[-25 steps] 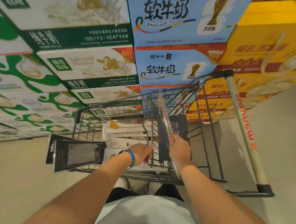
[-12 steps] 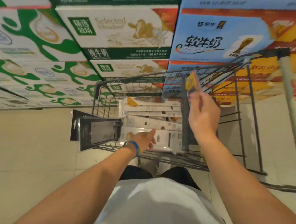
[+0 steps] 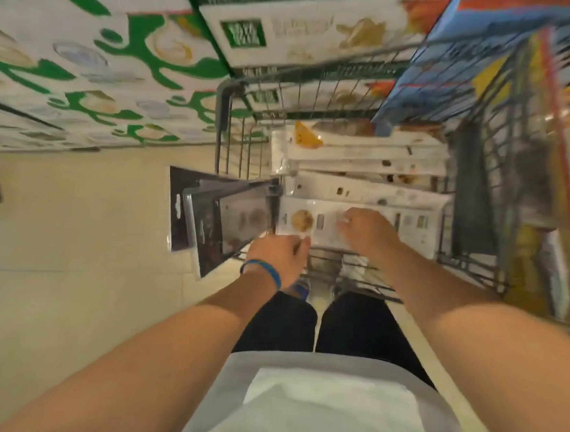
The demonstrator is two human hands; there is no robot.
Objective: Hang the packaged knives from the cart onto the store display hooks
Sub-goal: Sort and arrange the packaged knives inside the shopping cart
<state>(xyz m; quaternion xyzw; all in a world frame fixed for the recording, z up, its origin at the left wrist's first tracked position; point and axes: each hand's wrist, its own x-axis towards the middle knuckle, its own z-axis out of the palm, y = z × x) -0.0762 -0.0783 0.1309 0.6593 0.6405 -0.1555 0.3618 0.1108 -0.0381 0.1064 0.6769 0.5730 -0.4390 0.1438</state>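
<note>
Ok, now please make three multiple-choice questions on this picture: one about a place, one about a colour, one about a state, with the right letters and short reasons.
1. Where are the dark flat packages?
A) on the floor
B) sticking out over the left side of the grey wire shopping cart
C) held up in the air

2. What colour is the band on the left hand wrist?
A) red
B) blue
C) yellow

3. What is the right hand doing?
A) lifting a package
B) gripping the cart handle
C) touching the nearest white flat knife package

Key: 1 B, they overhang the cart's left rim; 2 B, the band is blue; 3 C, it lies on that package inside the cart.
</note>
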